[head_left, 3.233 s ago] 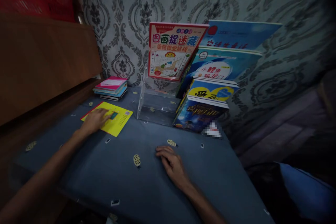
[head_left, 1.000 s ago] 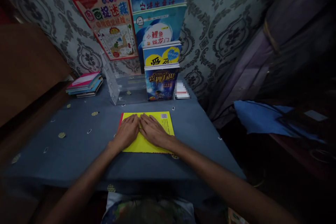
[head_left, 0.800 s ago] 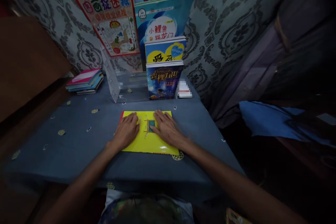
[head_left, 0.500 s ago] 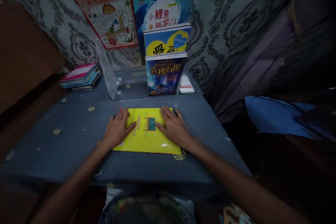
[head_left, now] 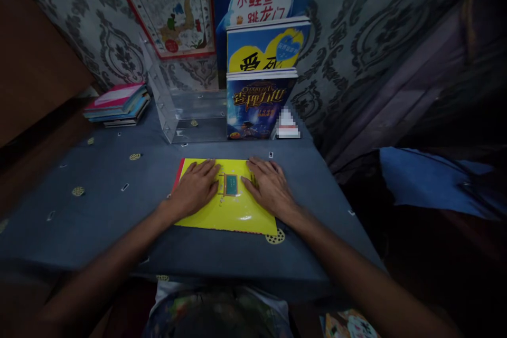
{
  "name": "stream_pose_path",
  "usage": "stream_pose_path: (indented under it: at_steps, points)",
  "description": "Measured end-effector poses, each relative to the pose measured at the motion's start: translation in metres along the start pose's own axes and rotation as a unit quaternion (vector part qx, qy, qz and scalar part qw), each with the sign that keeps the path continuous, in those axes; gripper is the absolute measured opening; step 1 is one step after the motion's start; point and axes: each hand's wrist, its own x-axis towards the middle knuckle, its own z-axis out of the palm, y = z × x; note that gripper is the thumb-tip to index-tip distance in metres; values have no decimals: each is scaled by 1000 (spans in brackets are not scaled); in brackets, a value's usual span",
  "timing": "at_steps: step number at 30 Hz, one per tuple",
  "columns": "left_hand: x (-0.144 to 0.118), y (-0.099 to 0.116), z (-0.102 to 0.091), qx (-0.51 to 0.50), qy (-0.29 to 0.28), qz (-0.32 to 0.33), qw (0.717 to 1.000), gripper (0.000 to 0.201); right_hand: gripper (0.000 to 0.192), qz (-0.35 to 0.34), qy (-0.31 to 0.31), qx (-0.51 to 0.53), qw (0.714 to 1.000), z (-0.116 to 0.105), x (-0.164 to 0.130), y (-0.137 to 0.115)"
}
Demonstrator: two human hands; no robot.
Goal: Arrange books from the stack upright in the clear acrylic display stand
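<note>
A thin yellow book (head_left: pixel 232 210) with a red spine lies flat on the blue-covered table (head_left: pixel 119 232) in front of me. My left hand (head_left: pixel 194 188) rests palm down on its left half, fingers spread. My right hand (head_left: pixel 270 187) lies flat on its right half. A small green picture on the cover shows between the two hands. Neither hand grips anything.
A clear acrylic stand (head_left: pixel 186 111) at the back holds several upright books, a dark blue one (head_left: pixel 257 105) foremost. A stack of flat books (head_left: pixel 116 105) lies at the back left. A wooden panel (head_left: pixel 31 63) rises on the left; a blue cloth (head_left: pixel 423 179) lies at the right.
The yellow book went from the table's left to the middle in front of me. Both hands came onto its cover, then spread apart to either side of the small picture.
</note>
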Motion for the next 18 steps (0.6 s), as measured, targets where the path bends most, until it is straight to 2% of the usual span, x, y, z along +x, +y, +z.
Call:
stream_pose_path:
  at_steps: [4, 7, 11, 18]
  points:
    - [12, 17, 7, -27, 3, 45, 999, 49, 46, -8, 12, 0, 1000, 2, -1, 2]
    - [13, 20, 7, -31, -3, 56, 998, 50, 46, -11, 15, -6, 1000, 4, -1, 4]
    - [7, 8, 5, -36, -13, 50, 998, 53, 46, -14, 12, -6, 1000, 3, -1, 6]
    - [-14, -27, 4, -9, 0, -26, 1000, 54, 46, -6, -1, 0, 1000, -1, 0, 6]
